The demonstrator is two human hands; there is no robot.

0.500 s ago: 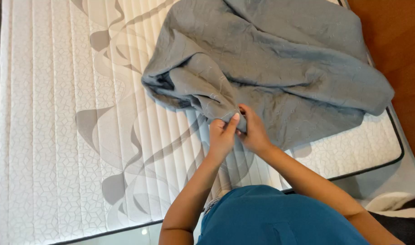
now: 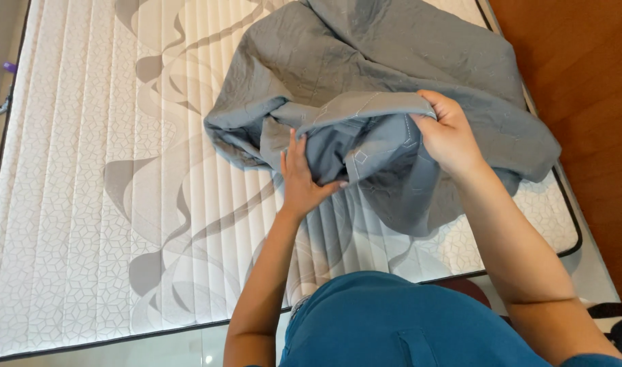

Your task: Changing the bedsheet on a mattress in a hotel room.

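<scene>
The crumpled grey quilted bedcover (image 2: 392,75) sat bunched on the far right part of the bare white mattress with the grey wave pattern (image 2: 86,204), its near edge lifted off the bed. The right hand (image 2: 447,136) was closed over the top of a folded hem, holding it up, probably so the layers would hang apart. The left hand (image 2: 300,177) was pressed in under that fold, fingers pinching the smoother lining (thumb hidden in the cloth). The held hem ran roughly left to right; the heap's long axis slanted from near left to far right.
</scene>
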